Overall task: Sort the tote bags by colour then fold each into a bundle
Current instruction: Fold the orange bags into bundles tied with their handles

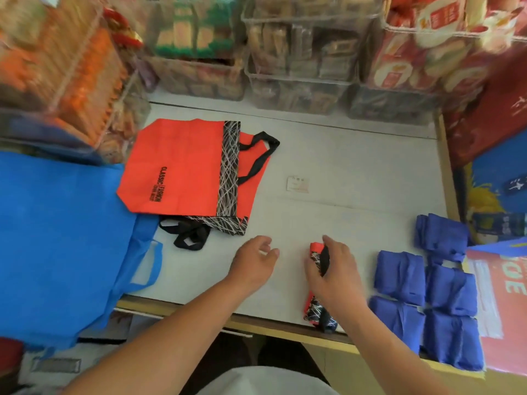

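My right hand [332,273] grips a folded red tote bundle [316,250] with black-and-white trim, held near the table's front edge; its lower end shows below my wrist. My left hand [253,263] hovers just left of it, fingers relaxed, holding nothing. Flat red tote bags [176,166] with black handles lie stacked at the back left. A large light-blue tote bag [57,238] lies spread at the far left. Several dark-blue folded bundles [425,286] sit in rows at the right.
The white table [342,166] has a small card [298,184] near its middle. Clear bins of packaged snacks [299,52] line the back and left. Red and blue boxes [496,155] stand at the right edge.
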{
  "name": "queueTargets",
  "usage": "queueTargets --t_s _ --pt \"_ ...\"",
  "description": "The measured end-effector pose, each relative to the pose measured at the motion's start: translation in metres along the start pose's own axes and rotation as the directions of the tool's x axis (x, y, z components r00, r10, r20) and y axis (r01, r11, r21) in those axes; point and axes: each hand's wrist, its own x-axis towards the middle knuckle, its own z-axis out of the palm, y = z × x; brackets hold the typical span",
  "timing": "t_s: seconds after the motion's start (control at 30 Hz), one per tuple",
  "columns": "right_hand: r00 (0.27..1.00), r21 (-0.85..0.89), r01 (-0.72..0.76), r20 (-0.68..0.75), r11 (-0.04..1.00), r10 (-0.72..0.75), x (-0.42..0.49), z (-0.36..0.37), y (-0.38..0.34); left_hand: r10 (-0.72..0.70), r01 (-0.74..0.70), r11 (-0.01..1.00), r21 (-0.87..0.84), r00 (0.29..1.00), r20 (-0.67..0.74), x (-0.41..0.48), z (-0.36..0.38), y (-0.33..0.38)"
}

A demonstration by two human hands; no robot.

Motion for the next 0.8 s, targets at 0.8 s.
queueTargets --t_s 0.8 --pt "0.949 0.103 0.060 0.304 0.993 -0.089 0.105 0.167 -0.169 0.524 -0.629 0.424 0.651 0.757 0.390 0.149 -0.286 -0.153"
